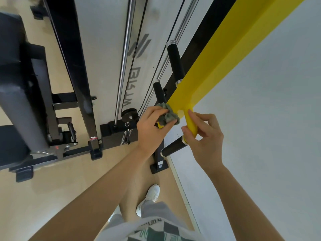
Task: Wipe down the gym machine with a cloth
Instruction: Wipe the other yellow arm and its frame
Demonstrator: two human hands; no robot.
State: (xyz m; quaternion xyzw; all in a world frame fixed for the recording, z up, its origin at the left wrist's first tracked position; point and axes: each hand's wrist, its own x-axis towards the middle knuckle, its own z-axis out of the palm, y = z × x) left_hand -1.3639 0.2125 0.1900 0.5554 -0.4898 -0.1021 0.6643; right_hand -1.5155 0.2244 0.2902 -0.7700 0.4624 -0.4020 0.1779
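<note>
Over by the wall (269, 119), past the padded seat (17, 101) and the chrome rod (124, 66), the left hand (152, 124) presses a bunched grey-green cloth (167, 116) against the near end of the machine's yellow beam (217, 58), its grip pinching the wad. Just right of it, the right hand (206, 136) has its grip curled round the yellow stub (191, 124), above a black handle (173, 146). The wad looks loosely gathered to me. A hard swipe could tug it free onto the floor (60, 188), or run it into those right fingers. The beam's long axis climbs from the hands up and rightward, and the stub points down toward the person.
</note>
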